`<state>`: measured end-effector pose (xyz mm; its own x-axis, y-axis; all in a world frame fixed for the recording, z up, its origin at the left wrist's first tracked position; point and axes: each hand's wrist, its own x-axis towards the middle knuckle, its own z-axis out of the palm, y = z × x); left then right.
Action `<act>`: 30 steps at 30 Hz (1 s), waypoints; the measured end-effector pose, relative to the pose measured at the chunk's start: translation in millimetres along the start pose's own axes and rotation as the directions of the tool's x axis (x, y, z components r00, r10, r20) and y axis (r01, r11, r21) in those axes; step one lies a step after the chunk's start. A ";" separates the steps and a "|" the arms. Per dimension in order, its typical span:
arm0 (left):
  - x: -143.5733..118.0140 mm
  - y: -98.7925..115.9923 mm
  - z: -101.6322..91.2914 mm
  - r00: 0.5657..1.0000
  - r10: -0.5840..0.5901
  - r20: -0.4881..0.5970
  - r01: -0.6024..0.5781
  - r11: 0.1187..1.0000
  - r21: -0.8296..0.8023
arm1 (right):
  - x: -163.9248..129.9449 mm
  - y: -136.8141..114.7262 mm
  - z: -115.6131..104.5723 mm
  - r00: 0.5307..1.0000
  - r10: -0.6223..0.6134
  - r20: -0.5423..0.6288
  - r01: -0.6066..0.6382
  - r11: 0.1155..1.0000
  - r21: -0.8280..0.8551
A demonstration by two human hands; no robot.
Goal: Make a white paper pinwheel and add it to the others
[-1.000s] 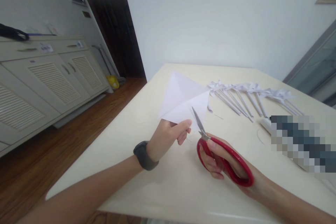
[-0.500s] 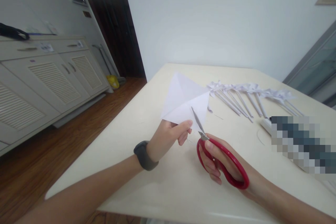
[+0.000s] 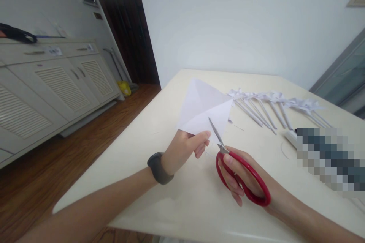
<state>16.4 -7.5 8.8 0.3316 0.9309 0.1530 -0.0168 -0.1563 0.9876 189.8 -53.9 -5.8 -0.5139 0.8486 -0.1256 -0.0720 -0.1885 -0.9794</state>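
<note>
So I've got the folded white paper (image 3: 203,112) pinched in my left hand (image 3: 185,148), thumb on top and fingers curled under its lower corner, held up off the cream table (image 3: 171,197). My right hand (image 3: 242,176) is wrapped through the loops of the red-handled scissors (image 3: 236,167), and the blades are nearly together with the tips poking into the paper's bottom edge, just beside my left thumb.

Stuff I reckon could go sideways from here:

- That thumb is really near the blades. If I push the cut further without shifting my grip, I could nick it.
- The paper is only held at one corner, so it's floppy. It could bend away from the blades and the cut wanders off the crease, or the layers slide and come out uneven.
- Closing the blades too far could slice right through the fold and the whole piece falls apart.

The finished paper pinwheels (image 3: 270,106) are lined up further back on the table, well apart from my hands, so they're safe from my elbows. There's a dark smartwatch (image 3: 158,167) on my left wrist, not in the way.
</note>
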 end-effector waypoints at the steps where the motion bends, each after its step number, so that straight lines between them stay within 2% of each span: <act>1: 0.0 -0.1 0.0 1.000 0.002 0.000 -0.002 1.000 -0.005 | -0.2 -0.4 0.0 1.000 0.002 -0.003 -0.002 1.000 -0.006; 7: 0.2 -1.8 -0.7 1.000 0.021 0.007 -0.021 1.000 -0.018 | 0.7 -5.9 2.6 1.000 0.019 0.002 -0.019 0.999 -0.045; 13: -0.4 -1.7 -1.8 1.000 -0.018 0.014 0.018 1.000 -0.006 | 4.2 4.6 1.2 1.000 0.004 0.004 -0.004 0.997 -0.079; 17: -0.9 1.6 -2.9 0.998 0.056 0.026 -0.059 0.994 0.089 | 3.6 7.8 -0.1 1.000 0.003 -0.004 -0.003 0.996 -0.085; 20: 0.3 0.4 -4.3 0.993 0.121 -0.016 -0.118 0.984 0.132 | 3.4 9.1 -0.7 1.000 0.007 -0.014 -0.009 0.996 -0.088; 24: 3.3 -4.5 -5.8 0.983 0.139 -0.118 -0.134 0.990 0.051 | 3.5 5.0 0.7 1.000 0.009 -0.012 -0.010 0.997 -0.074; 30: 3.7 -4.9 -5.2 0.989 0.087 -0.124 -0.093 0.995 -0.047 | -0.9 -16.1 5.1 0.998 0.041 0.041 -0.039 0.998 -0.041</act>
<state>12.8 -1.6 4.7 0.2095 0.9476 0.2412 -0.0917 -0.2266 0.9697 187.1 -54.2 11.0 -0.5510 0.8192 -0.1589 -0.0171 -0.2015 -0.9793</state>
